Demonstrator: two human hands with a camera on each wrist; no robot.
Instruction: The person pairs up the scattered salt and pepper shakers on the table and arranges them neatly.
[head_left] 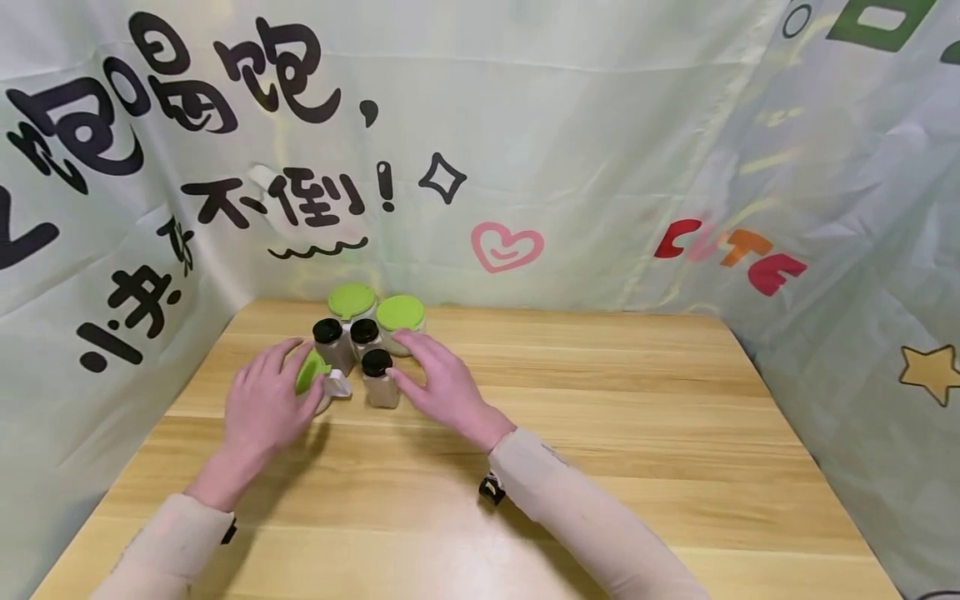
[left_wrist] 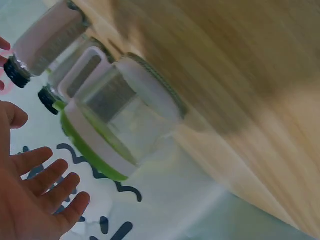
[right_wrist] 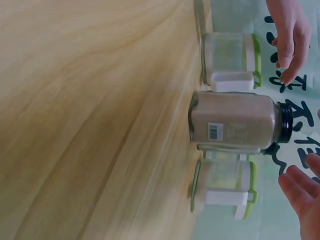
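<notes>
My left hand [head_left: 270, 396] hovers at the left of the group, fingers spread around a clear jar with a green lid [head_left: 309, 371] and a white handle [head_left: 337, 384]. In the left wrist view, the fingers of the left hand [left_wrist: 37, 185] are apart from that jar's lid. My right hand [head_left: 442, 379] is on the other side, its thumb close to a black-capped jar [head_left: 381, 387] of brownish contents. In the right wrist view, this jar [right_wrist: 232, 120] stands upright on the table, and the right hand [right_wrist: 304, 192] shows relaxed fingers above the jars, gripping nothing.
Two more black-capped jars [head_left: 335, 354] stand behind the front one. At the back are two green-lidded jars [head_left: 401, 313], near the wooden table's [head_left: 600, 433] far edge. A printed cloth [head_left: 585, 150] hangs behind and along both sides.
</notes>
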